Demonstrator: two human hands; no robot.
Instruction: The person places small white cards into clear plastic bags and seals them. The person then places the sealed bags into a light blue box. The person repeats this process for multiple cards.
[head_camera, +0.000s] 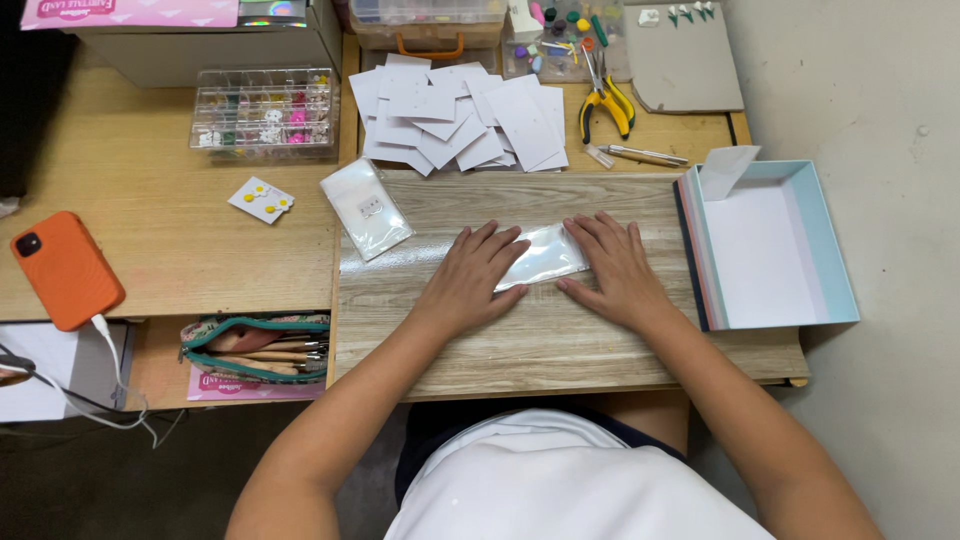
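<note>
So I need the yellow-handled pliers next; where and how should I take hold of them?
Grip the pliers by the two yellow handles, reaching from the near side: the handles splay toward you while the metal jaws point away toward the parts boxes. They lie flat, beside the white cards.

Glossy plastic on wood grain
We see a shiny clear bag (540, 255) on our smooth, wood-look bench (560, 340); matt paper cards (460, 115) behind.

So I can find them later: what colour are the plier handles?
Yellow, on the pliers, head view.
</note>
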